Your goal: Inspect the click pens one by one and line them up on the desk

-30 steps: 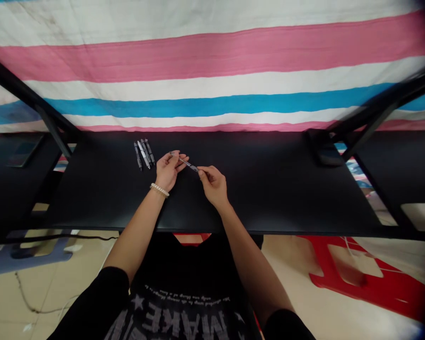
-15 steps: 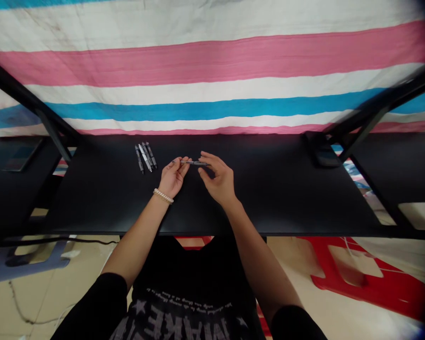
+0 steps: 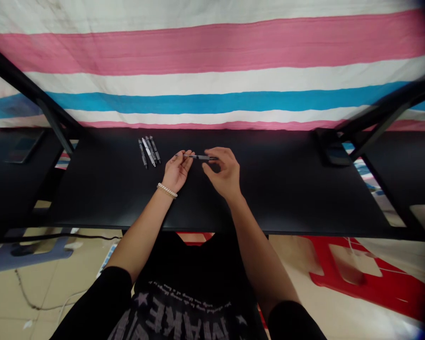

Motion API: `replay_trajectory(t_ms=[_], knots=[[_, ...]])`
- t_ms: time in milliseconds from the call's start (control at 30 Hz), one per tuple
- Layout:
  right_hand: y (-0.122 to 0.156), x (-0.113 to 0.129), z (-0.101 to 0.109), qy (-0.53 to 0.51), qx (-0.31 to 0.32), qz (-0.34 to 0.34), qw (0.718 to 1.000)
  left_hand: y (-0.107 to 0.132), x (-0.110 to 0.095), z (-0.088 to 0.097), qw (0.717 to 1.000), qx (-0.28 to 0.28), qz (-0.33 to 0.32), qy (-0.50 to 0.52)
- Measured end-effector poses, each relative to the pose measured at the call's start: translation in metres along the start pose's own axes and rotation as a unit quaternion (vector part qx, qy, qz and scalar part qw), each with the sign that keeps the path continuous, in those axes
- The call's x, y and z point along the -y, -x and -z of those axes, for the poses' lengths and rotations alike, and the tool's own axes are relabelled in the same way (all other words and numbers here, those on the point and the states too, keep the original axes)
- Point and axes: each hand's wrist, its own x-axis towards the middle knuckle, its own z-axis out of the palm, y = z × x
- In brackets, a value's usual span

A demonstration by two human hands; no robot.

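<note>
A slim grey-and-black pen (image 3: 199, 157) is held almost level above the table. My left hand (image 3: 177, 171), palm up, pinches its left end between thumb and fingers. Around the pen's right end is my right hand (image 3: 224, 173), thumb below and fingers above, with a gap between them. Whether a right fingertip touches the pen I cannot tell. To the left of my left hand, several pens lie side by side on the black table (image 3: 276, 189); one is a white-barrelled pen (image 3: 148, 152), the others are dark, such as the leftmost pen (image 3: 142, 153).
A dark flat object (image 3: 329, 147) lies at the table's right end by the black frame (image 3: 378, 111). A striped cloth (image 3: 212, 49) hangs behind the table. Beneath, a red stool (image 3: 318, 264) stands at right and a blue-grey stool (image 3: 38, 259) at left.
The view has shifted slightly, so table and pens sit higher and further right in it. My left hand keeps its pinch; my right fingers have curled a little around the pen's right end.
</note>
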Motion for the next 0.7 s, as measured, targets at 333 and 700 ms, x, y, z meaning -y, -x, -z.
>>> replay_trajectory(t_ms=[333,700], knots=[[0.006,0.006,0.01,0.086,0.013,0.108,0.99,0.003,0.001,-0.006,1.0,-0.005,-0.012,-0.001],[0.006,0.017,0.029,0.135,-0.023,0.143,0.98,0.002,-0.003,-0.006,0.999,-0.016,-0.029,0.01]])
